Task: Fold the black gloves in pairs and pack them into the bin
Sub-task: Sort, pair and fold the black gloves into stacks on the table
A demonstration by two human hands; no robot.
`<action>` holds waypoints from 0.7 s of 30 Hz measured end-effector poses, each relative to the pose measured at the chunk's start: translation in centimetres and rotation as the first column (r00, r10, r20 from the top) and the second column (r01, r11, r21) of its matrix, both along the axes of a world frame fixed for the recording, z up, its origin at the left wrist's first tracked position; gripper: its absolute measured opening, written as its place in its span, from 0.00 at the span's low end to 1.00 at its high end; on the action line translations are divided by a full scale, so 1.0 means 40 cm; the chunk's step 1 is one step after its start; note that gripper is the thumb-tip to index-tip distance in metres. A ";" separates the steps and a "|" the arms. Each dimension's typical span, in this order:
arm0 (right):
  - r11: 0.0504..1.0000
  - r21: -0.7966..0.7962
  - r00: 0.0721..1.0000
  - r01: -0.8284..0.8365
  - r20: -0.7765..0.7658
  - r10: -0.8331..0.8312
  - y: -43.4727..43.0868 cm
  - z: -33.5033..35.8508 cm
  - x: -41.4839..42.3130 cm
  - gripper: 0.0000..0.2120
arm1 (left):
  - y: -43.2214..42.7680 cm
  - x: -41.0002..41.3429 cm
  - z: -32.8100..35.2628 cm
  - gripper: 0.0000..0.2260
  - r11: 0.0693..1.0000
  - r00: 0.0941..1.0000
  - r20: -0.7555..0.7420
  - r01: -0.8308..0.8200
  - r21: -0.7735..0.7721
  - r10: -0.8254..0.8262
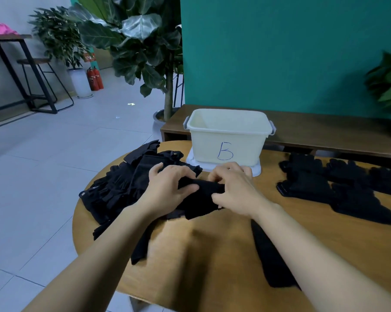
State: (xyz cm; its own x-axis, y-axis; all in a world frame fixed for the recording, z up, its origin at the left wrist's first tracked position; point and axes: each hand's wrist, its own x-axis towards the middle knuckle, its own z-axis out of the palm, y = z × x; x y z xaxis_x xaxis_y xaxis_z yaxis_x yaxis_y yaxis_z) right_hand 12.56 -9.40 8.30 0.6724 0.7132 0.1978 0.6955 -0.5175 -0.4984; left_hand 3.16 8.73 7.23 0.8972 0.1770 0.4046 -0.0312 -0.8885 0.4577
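A black glove (201, 188) is held at the middle of the table (212, 255), just before the bin (228, 136). Its left end is gripped by the left hand (167, 188), its right end pinched by the right hand (235, 190). A heap (118, 188) is piled to its left; other gloves (325, 185) are laid to the right.

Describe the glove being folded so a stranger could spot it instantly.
On the round wooden table, look in front of the cream bin marked B. Between the heap of gloves at left and the spread gloves at right, it is the one black bundle gripped by left hand and right hand.
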 end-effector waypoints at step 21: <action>0.950 0.239 0.878 0.203 -0.475 -0.068 -0.333 0.127 0.023 0.04 | -0.325 0.092 0.096 0.02 0.787 0.949 -0.100 0.186 -0.588 -0.299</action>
